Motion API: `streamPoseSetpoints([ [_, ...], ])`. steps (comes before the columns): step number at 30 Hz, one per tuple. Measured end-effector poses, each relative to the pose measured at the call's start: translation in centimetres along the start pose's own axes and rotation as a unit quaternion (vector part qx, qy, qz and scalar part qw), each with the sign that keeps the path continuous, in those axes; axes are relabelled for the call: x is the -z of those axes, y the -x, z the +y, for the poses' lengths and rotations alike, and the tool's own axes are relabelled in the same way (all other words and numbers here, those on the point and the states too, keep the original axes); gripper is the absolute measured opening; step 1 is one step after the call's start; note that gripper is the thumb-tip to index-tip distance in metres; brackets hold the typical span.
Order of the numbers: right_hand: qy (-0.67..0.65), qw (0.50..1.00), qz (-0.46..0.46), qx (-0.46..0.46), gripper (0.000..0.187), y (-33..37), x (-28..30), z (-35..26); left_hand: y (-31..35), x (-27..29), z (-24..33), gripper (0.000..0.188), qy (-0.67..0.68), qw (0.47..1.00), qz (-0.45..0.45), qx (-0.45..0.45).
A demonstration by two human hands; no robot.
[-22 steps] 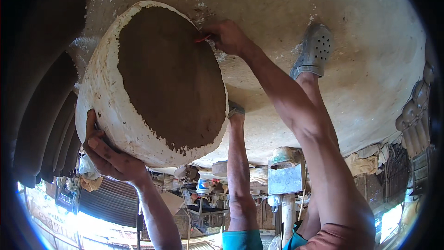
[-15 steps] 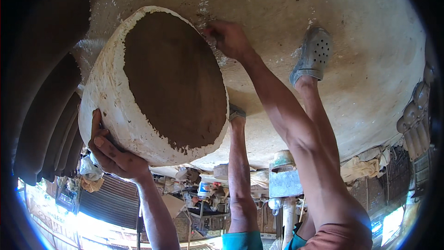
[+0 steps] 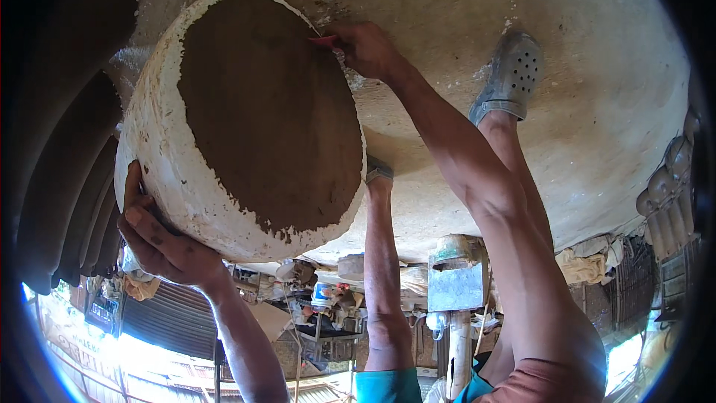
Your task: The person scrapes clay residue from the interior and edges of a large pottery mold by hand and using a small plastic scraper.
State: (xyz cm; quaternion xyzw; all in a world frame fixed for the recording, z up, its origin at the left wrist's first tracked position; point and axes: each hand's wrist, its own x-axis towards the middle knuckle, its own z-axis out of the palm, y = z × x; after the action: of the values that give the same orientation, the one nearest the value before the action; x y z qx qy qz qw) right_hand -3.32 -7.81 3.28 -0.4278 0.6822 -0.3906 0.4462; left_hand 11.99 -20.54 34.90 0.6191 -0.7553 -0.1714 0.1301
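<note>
A big round white plaster mold (image 3: 153, 127) is tilted, its opening facing me. Dark brown wet clay (image 3: 272, 119) lines its inside, with a ragged edge along the chipped white rim. My left hand (image 3: 168, 250) grips the mold's outer wall at the lower left, fingers and thumb spread against it and smeared with clay. At the upper right of the rim, my right hand (image 3: 365, 48) is closed on a small flat red scraper (image 3: 324, 42). The scraper's end lies at the clay's edge. Part of it is hidden by my fingers.
Several dark curved clay pieces (image 3: 52, 186) stand along the left. My feet in grey clogs (image 3: 514, 75) are on the dusty floor (image 3: 597, 142), right of and behind the mold. A blue-grey box (image 3: 456, 283), a white bucket (image 3: 323, 295) and cluttered shelves appear lower down.
The mold and my left hand have shifted slightly left and up in view. My right hand has come to the rim, and the red scraper now shows over the clay.
</note>
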Motion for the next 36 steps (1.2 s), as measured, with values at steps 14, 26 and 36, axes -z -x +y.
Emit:
streamPoseSetpoints([
  [14,-0.009,0.998,-0.041,-0.048,0.03,7.0,-1.2,-0.4,-0.1,0.1,-0.3,0.05,0.024,1.0,0.012,0.007],
  [26,-0.112,0.981,-0.04,-0.157,0.037,13.6,0.0,-7.2,0.1,0.4,0.1,0.048,-0.042,0.996,0.017,-0.073],
  [36,-0.094,0.96,-0.038,-0.26,0.049,15.2,1.5,-15.3,0.3,0.4,-0.3,0.049,-0.024,0.998,0.02,-0.045],
])
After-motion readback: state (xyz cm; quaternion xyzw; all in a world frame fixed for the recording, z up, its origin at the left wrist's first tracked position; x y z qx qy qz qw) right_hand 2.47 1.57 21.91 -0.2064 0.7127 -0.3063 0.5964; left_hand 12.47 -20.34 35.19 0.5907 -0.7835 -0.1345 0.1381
